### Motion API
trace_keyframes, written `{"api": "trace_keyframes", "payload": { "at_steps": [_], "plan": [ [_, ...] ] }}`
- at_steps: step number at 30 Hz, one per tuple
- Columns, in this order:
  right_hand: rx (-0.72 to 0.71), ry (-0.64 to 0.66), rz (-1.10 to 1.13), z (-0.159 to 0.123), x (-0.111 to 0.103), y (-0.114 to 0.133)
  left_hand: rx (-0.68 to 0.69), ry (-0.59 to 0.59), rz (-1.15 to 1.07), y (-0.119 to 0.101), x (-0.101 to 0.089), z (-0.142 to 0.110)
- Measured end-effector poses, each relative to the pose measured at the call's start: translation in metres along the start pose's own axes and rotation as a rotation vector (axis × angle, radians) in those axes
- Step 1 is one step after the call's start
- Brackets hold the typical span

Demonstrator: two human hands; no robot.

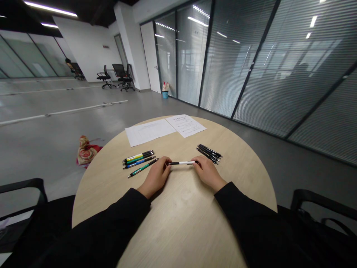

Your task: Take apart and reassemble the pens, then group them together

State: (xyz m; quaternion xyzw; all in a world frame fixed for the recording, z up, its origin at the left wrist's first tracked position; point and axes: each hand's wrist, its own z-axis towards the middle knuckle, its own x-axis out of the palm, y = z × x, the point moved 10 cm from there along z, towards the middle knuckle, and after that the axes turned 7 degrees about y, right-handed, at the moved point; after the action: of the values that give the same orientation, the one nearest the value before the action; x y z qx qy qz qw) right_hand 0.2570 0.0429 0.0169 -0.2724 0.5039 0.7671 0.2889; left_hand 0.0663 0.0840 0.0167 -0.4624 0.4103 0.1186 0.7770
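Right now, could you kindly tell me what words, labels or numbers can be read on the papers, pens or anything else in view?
Printed sheet: lines of text, too small to read.
Ruled form sheet: too small to read.
White pen: no readable print.
Wall sign: too blurred.

left hand (155, 176), right hand (208, 172) | pinching white ballpoint pen (182, 162) | round wooden table (178, 216)

An open-plan office: ahead of the left grip (155, 177) and right grip (208, 172), printed papers (166, 128) lie on the round wood-veneer tabletop (178, 219). Farther ahead stand black swivel office chairs (119, 77); right of the grips run glass partition walls with built-in blinds (259, 67), under ceiling strip lights (50, 9).
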Motion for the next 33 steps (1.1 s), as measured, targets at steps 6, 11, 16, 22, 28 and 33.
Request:
{"api": "trace_keyframes", "payload": {
  "at_steps": [6, 11, 16, 22, 28, 33],
  "plan": [
    [0.000, -0.012, 0.003, -0.0002, -0.0021, -0.0002, -0.022, 0.003, 0.006, 0.0025, -0.0007, 0.0012],
    [0.002, -0.006, -0.002, 0.0001, -0.0029, -0.0002, -0.013, 0.050, 0.013, -0.0006, 0.0017, 0.0012],
    [0.009, -0.012, -0.020, 0.0002, -0.0034, -0.0019, -0.021, 0.085, -0.001, -0.0015, 0.0027, 0.0011],
    [0.006, -0.030, -0.026, 0.0011, -0.0051, -0.0041, -0.043, 0.130, -0.024, 0.0005, 0.0052, 0.0023],
    [-0.009, 0.003, -0.007, 0.0015, -0.0010, -0.0047, -0.060, 0.120, -0.073, -0.0020, 0.0020, 0.0026],
    [-0.022, 0.058, -0.028, 0.0005, 0.0033, 0.0004, -0.101, 0.122, -0.061, 0.0001, 0.0009, 0.0018]
  ]
}}
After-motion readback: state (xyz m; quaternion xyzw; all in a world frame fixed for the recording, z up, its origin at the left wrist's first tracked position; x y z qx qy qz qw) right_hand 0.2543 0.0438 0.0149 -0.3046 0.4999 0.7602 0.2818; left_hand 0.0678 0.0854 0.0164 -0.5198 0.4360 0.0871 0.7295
